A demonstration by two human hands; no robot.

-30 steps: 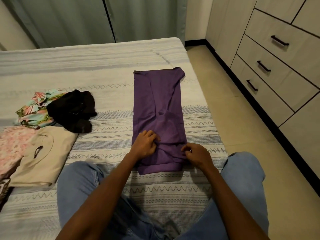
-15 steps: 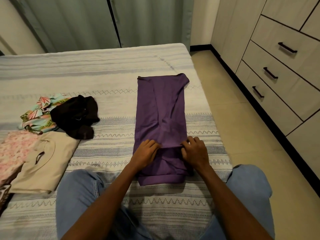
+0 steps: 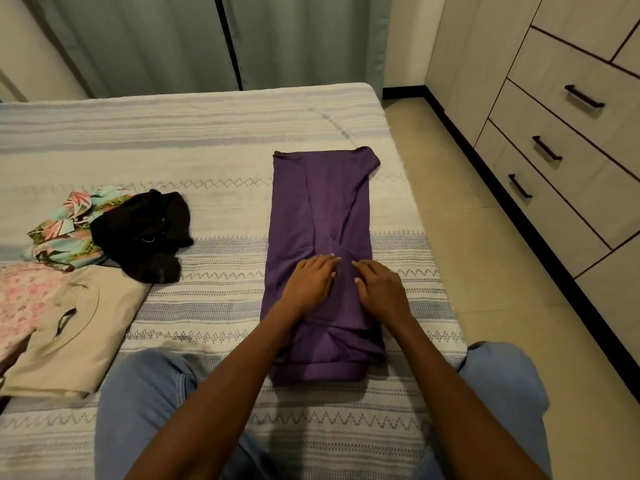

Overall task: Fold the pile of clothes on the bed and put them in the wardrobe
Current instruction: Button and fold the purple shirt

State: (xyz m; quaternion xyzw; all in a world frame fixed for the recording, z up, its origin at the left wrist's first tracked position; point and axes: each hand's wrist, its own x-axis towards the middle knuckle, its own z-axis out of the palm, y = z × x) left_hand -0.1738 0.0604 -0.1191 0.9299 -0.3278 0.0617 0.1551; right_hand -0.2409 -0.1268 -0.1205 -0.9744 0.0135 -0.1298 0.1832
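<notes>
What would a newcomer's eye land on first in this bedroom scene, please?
The purple garment, folded into a long strip mid-bed, with the left hand and right hand pressing flat on it. Then the black garment lying crumpled to the left.

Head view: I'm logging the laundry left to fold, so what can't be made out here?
- Pink floral garment: cut off by the left edge.
- Tropical-print garment: partly under the black garment.
- Purple garment: middle covered by left hand and right hand.
- Wardrobe: closed, insides hidden.
</notes>
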